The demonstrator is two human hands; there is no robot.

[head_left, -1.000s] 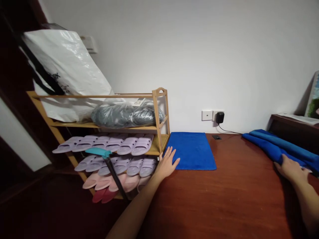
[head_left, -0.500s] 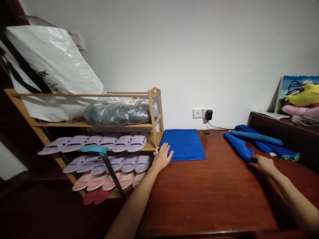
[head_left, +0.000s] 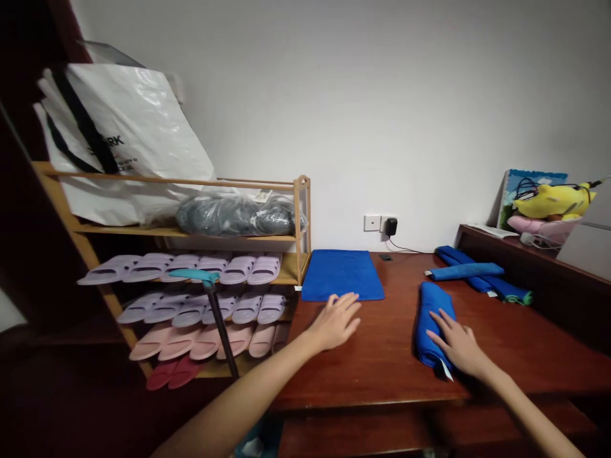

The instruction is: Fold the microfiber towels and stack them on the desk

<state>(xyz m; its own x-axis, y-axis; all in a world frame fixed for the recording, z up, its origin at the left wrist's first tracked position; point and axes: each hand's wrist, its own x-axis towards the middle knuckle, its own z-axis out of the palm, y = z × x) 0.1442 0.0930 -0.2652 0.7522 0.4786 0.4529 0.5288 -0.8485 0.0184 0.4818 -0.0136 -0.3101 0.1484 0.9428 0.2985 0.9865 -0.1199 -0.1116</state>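
Wall-side wood surface: loose blue roll under R hand, near front edge

Pale wall behind, slipper rack at L. Flat blue cloth lies at back L of surface, beside rack; L hand is at its front edge, fingers loosely spread, nothing pinched. Blue roll is R of centre, lengthwise front-to-back, R fingers apart & laid over it.

Risks: no tie visible on roll, so a one-ended lift could undo it; a sideways nudge could make it turn, & a pull fwd could take it off the edge. L hand dragging might ruck cloth; its L side, v. close to rack post, could catch there.

Unclear: R palm hidden, can't tell if it grips. L fingertips touching cloth or just above: can't tell. White tag unreadable. Farther back R, lighter roll lies across darker rolled cloth; can't count pieces. Under surface is dark; blue item there cut off. Both forearms leave frame.
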